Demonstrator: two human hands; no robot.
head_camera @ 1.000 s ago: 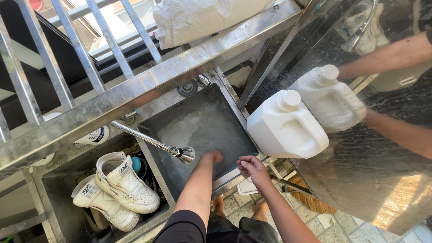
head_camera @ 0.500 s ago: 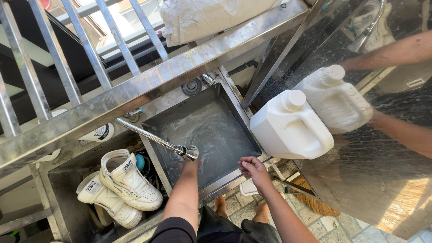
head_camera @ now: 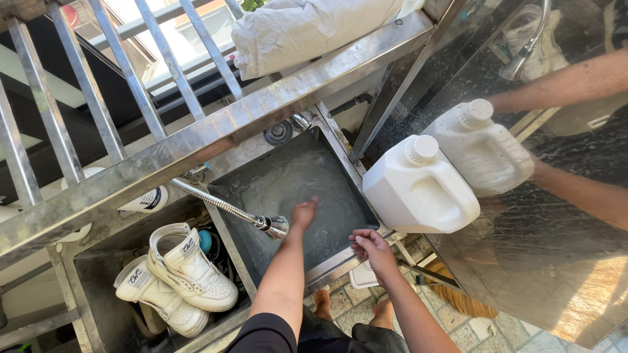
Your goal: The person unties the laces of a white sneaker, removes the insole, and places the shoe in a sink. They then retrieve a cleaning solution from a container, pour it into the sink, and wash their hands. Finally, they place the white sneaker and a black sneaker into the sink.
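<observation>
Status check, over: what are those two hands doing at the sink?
Left hand open, down in sink basin. Right hand on front rim, empty. Spray head close beside left wrist.

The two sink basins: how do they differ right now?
The right basin holds soapy water, with the left hand dipped in. The left basin holds two white high-top sneakers and shows no water. The spray head hangs over the right basin, not the left. Both are square stainless steel.
</observation>
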